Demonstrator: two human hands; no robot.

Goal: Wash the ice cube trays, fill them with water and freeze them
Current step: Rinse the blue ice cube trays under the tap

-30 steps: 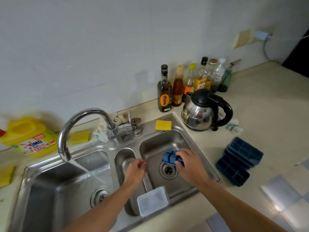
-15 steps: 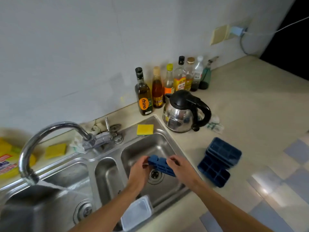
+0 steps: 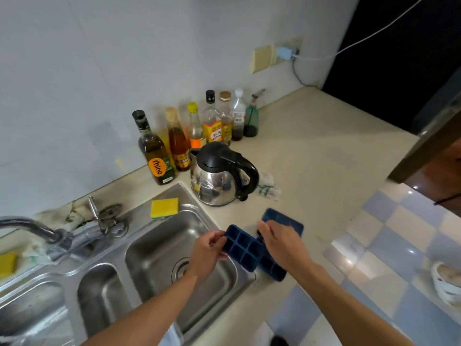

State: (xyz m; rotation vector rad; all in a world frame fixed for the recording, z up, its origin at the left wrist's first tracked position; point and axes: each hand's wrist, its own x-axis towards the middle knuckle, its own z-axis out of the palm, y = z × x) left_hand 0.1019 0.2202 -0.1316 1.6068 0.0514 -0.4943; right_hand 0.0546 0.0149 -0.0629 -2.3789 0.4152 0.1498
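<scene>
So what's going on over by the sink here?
A person is holding a blue ice cube tray, cups facing up, between both hands. The left hand grips its sink-side end and the right hand grips its other end. The tray is above the right-hand edge of the sink, where it meets the counter. More blue trays lie on the counter just beyond, partly under the right hand. A kettle stands behind them.

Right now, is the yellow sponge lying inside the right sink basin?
No, the yellow sponge lies on the steel rim behind the right basin, close to the electric kettle.
</scene>
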